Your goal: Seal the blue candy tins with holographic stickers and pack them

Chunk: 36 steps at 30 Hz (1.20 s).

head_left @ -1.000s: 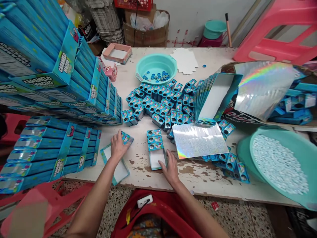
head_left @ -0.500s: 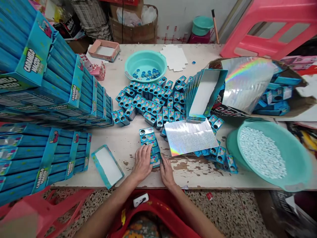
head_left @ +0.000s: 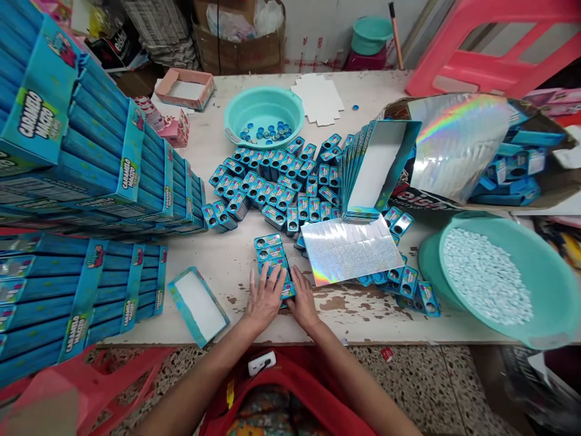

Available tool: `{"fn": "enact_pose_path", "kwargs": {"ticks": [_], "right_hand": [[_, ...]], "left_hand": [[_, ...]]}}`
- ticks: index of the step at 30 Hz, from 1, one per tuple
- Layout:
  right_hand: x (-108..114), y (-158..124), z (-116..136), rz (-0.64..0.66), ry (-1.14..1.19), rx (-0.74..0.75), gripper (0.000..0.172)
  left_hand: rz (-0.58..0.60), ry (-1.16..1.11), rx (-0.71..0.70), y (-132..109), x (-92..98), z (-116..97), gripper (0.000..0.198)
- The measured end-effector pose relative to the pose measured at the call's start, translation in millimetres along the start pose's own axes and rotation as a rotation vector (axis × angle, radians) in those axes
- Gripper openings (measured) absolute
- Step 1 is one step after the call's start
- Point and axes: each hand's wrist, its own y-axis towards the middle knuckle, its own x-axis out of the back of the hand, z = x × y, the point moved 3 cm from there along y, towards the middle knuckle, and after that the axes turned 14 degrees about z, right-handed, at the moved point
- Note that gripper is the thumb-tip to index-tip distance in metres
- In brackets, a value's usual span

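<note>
A short column of small blue candy boxes [head_left: 269,253], each with a dark round hole on top, stands on the table in front of me. My left hand [head_left: 265,298] lies over the near left part of the column, fingers spread on the box tops. Along the column's right side, my right hand [head_left: 303,297] rests with its fingers stretched forward, touching the nearest boxes. Parts of the near boxes are hidden under my fingers. To the left lies an open blue display tray [head_left: 200,306] with a white inside.
Many similar boxes [head_left: 267,191] cluster behind the column. A shiny holographic sheet [head_left: 354,251] and nested display trays [head_left: 374,166] are at right, beside a basin of white candies [head_left: 488,278]. A basin of blue caps [head_left: 264,115] stands behind; filled displays [head_left: 91,151] are stacked left.
My left hand's fingers have spread out flatter over the boxes. My right hand has shifted forward and left against the column. The view has tilted slightly.
</note>
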Motion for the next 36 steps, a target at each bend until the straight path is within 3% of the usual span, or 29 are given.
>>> {"fn": "enact_pose_path", "kwargs": {"ticks": [4,7,9,12,14,16,19,23,27,29,32,34,36], "right_hand": [[2.1,8.9,-1.1,0.021,-0.016,0.034,0.085],[3.5,12.2,-1.8,0.032,-0.07,0.012,0.08],[4.2,12.1,-1.9,0.04,-0.107,-0.012,0.081],[4.8,10.4,-1.6,0.036,-0.139,-0.02,0.084],[4.6,9.8,-1.9,0.026,-0.146,-0.02,0.083],[3.9,10.1,-2.4,0.022,-0.145,-0.019,0.082],[3.5,11.6,-2.9,0.017,-0.128,-0.012,0.083],[6.6,10.4,-4.1,0.024,-0.104,0.009,0.08],[11.7,-4.3,-9.6,0.025,0.019,0.036,0.063],[12.8,-15.7,-13.4,0.006,0.11,0.022,0.05],[10.3,-30.1,-17.7,-0.013,0.258,-0.018,0.04],[6.6,-35.4,-18.9,-0.015,0.355,-0.041,0.039],[3.1,-37.5,-18.7,-0.023,0.413,-0.048,0.038]], "left_hand": [[-0.002,0.002,-0.058,-1.2,-2.9,0.6,0.067],[0.017,-0.11,-0.068,4.7,14.4,14.3,0.077],[-0.114,-0.193,0.106,16.3,32.3,47.0,0.07],[-0.343,-0.307,0.547,39.1,49.9,124.5,0.059],[-0.302,-0.36,0.655,58.2,48.6,171.2,0.062],[-0.203,-0.436,0.71,73.2,39.6,203.5,0.058],[-0.171,-0.461,0.815,77.3,25.3,220.5,0.038],[-0.237,-0.408,0.87,50.4,21.0,209.7,0.011],[-0.273,-0.484,0.811,-12.1,42.5,183.2,0.018],[-0.214,-0.636,0.666,-46.4,60.0,157.1,0.021],[-0.014,-0.856,0.411,-83.0,78.4,100.9,0.035],[0.075,-0.836,0.26,-91.5,76.6,61.5,0.044],[0.029,-0.718,0.122,-87.8,62.4,29.5,0.047]]}}
